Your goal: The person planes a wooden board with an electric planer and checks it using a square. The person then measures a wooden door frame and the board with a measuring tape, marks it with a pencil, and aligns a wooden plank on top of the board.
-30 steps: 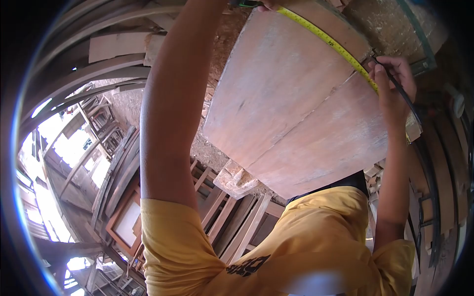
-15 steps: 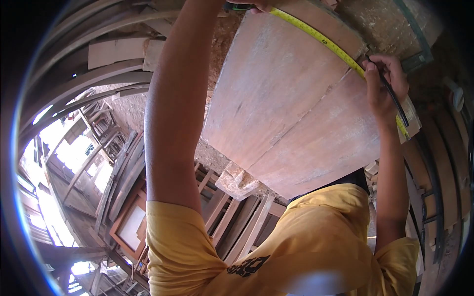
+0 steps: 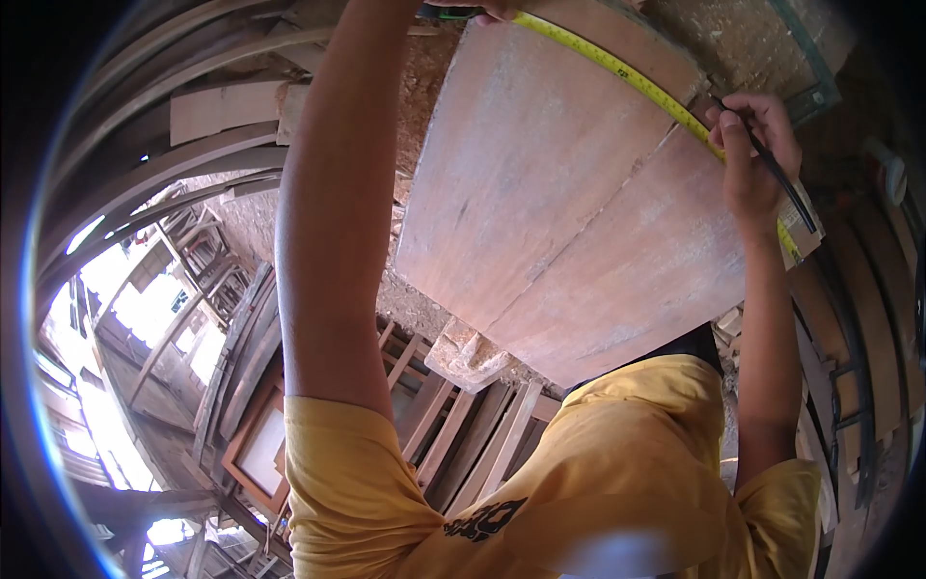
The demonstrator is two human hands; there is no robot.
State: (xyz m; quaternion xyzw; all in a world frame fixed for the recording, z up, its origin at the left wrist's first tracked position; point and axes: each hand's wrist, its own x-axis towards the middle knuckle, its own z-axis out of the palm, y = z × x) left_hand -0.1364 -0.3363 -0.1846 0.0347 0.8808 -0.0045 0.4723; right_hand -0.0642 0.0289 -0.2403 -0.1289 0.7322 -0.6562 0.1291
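A wide wooden board [image 3: 569,193] with a seam along its length lies in front of me. A yellow tape measure blade [image 3: 617,69] stretches across it, passing under my right hand and out near the board's right edge. My left hand [image 3: 497,9], cut off by the top of the view, has its fingers closed at the dark tape measure case [image 3: 449,13]. Between the closed fingers of my right hand [image 3: 757,145] is a thin black pencil or pen [image 3: 783,181], its upper end close to the blade and the board's surface.
Long curved planks [image 3: 174,154] are stacked on the left. A framed wooden panel [image 3: 258,454] leans at the lower left. Near the board's lower corner sits a carved wooden block [image 3: 468,355]. A grey-green metal frame [image 3: 815,82] stands at upper right, with more timber [image 3: 858,328] along the right.
The view has shifted slightly. My right hand has moved a little, and the black pencil or pen in it has tilted slightly. My left hand still holds the tape measure case.
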